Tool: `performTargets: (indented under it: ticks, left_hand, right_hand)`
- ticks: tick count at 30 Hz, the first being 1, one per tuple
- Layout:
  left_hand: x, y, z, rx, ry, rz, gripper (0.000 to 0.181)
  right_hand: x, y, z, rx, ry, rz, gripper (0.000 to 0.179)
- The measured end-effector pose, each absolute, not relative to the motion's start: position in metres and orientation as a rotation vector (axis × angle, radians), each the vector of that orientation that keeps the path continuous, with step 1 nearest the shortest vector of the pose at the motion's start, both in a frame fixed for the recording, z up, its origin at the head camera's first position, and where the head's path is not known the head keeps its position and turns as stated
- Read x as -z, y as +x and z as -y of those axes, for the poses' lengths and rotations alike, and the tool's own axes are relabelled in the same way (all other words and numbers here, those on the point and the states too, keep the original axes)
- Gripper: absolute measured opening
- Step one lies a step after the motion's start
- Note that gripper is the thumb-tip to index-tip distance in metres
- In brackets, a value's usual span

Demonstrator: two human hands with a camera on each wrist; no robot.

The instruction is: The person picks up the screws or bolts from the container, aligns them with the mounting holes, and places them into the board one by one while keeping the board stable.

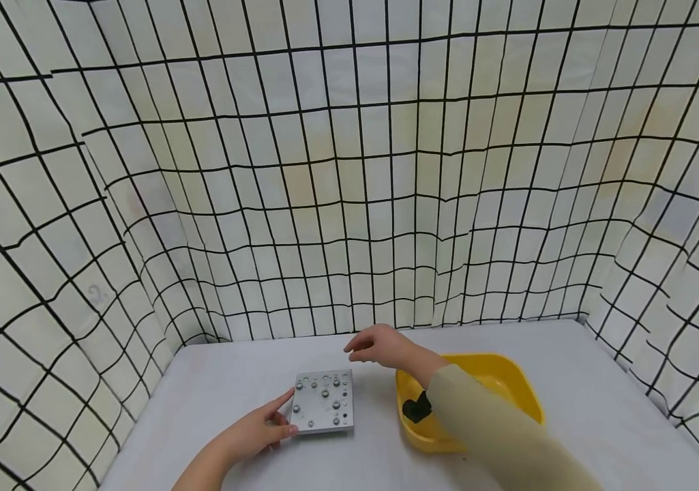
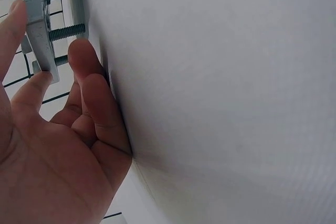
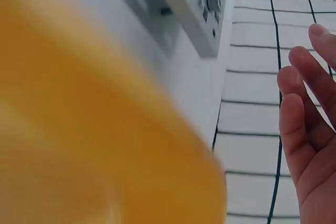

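Note:
A square silver metal plate (image 1: pixel 318 419) with several screws and holes is on the white table. My left hand (image 1: pixel 247 431) holds its left edge, with the thumb near the front corner and a finger farther back along the side. In the left wrist view, threaded screws (image 2: pixel 67 31) stick out beneath the plate (image 2: pixel 39 38), and the other fingers curl below its edge. My right hand (image 1: pixel 386 346) hovers behind and right of the plate, fingers loosely bent, with nothing in it. That hand (image 3: pixel 310 135) also appears apart from the plate in the right wrist view.
A yellow plastic tray (image 1: pixel 505 382) stands right of the plate, partly hidden by my right forearm. A black item (image 1: pixel 415 409) shows at the wrist, over the tray. White sheeting with a black grid (image 1: pixel 349 204) encloses the table at the back and sides.

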State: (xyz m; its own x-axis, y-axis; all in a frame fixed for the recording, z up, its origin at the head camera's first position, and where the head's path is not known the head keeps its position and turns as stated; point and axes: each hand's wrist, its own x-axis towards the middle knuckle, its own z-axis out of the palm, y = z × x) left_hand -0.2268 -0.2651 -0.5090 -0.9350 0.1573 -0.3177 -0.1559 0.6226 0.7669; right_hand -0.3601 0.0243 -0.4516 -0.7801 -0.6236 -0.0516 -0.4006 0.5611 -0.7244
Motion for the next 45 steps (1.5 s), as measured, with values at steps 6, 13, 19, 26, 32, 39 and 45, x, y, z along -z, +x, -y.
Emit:
performTargets:
  ticks: [6, 13, 19, 26, 32, 39, 45]
  left_hand:
    - [0.506, -0.227, 0.263, -1.215, -0.024, -2.513, 0.087]
    - [0.508, -0.227, 0.261, -1.193, -0.038, -2.516, 0.087]
    - [0.509, -0.227, 0.263, -1.194, -0.04, -2.514, 0.088]
    - [0.509, -0.226, 0.263, -1.207, -0.048, -2.514, 0.087]
    - [0.511, -0.228, 0.263, -1.214, -0.027, -2.51, 0.086]
    - [0.511, -0.228, 0.264, -1.221, -0.022, -2.512, 0.087]
    - [0.511, -0.227, 0.265, -1.246, -0.02, -2.488, 0.088]
  right_hand:
    - [0.446, -0.36, -0.076, 0.978, -0.828, -2.545, 0.012]
    - [0.453, -0.355, -0.147, 0.974, -0.786, -2.586, 0.017]
    - [0.458, -0.352, -0.189, 0.972, -0.7, -2.618, 0.018]
    - [0.46, -0.349, -0.199, 0.904, -0.7, -2.608, 0.015]
    - [0.464, -0.349, -0.195, 0.627, -0.778, -2.667, 0.012]
    - [0.466, -0.349, -0.185, 0.402, -0.952, -2.692, 0.011]
    - [0.469, -0.346, -0.178, 0.299, -0.844, -2.69, 0.016]
